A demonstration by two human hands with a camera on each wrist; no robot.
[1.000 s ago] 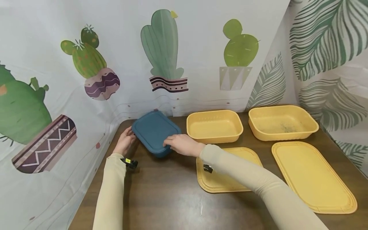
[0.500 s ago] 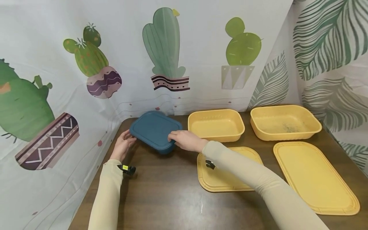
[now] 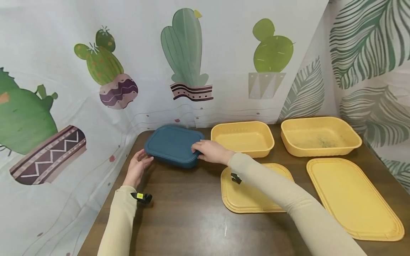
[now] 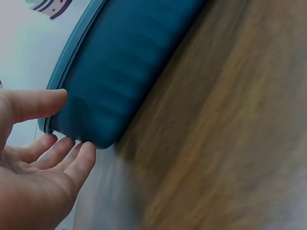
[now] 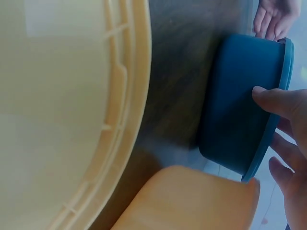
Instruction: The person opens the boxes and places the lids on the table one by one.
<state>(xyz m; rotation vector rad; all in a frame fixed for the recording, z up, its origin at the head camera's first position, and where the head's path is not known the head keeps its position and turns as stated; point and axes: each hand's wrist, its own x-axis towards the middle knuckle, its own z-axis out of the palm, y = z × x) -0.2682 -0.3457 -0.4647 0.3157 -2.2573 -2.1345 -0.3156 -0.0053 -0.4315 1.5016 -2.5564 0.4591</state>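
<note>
A dark blue rectangular box with a matching lid (image 3: 174, 142) sits at the back left of the wooden table, its long side slightly angled. My right hand (image 3: 211, 151) grips its right end, the thumb (image 5: 271, 98) on the side wall below the lid's rim and the fingers round the end. At the left front corner is my left hand (image 3: 138, 167), with a fairly straight thumb (image 4: 41, 103) overlapping the box's long wall and loosely bent fingertips right at its short end. The box's inside is hidden under the lid.
A yellow box without a lid (image 3: 242, 153) stands just right of the blue one, a larger yellow box (image 3: 320, 151) beyond it. Two flat yellow lids (image 3: 237, 199), (image 3: 355, 199) lie in front, one under my right forearm. Printed cloth (image 3: 224, 53) hangs behind the table.
The blue box has turned counter-clockwise and now stands squarer to the table's back edge. My right hand has moved slightly right and away with it; my left wrist has drawn nearer to me.
</note>
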